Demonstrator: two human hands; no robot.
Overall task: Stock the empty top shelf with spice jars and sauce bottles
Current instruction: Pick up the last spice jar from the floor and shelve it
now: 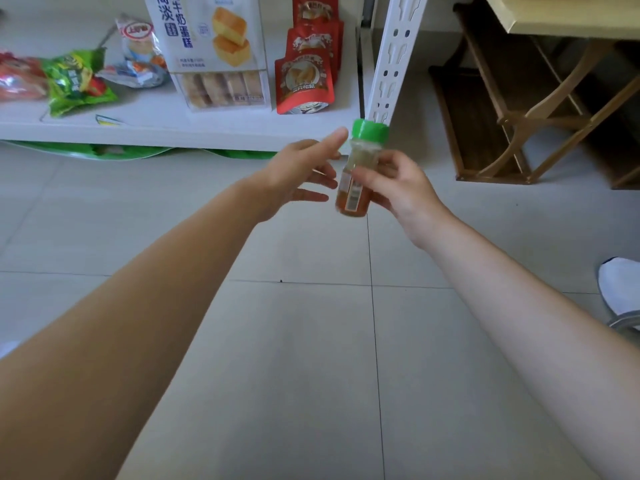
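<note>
Currently, right hand (394, 188) grasps the spice jar (358, 171) upright, green cap up, near the white shelf post (391, 60); left hand (298, 174) released, fingers extended just left of jar.

Cake box (214, 53), red pouches (306, 81), green snack bag (78, 84), wooden rack (519, 109) well apart.

You can read 牛奶蛋糕 on the cake box (207, 39), 三只松鼠 on the front red pouch (304, 81), spice jar (362, 155) label too blurred.
</note>
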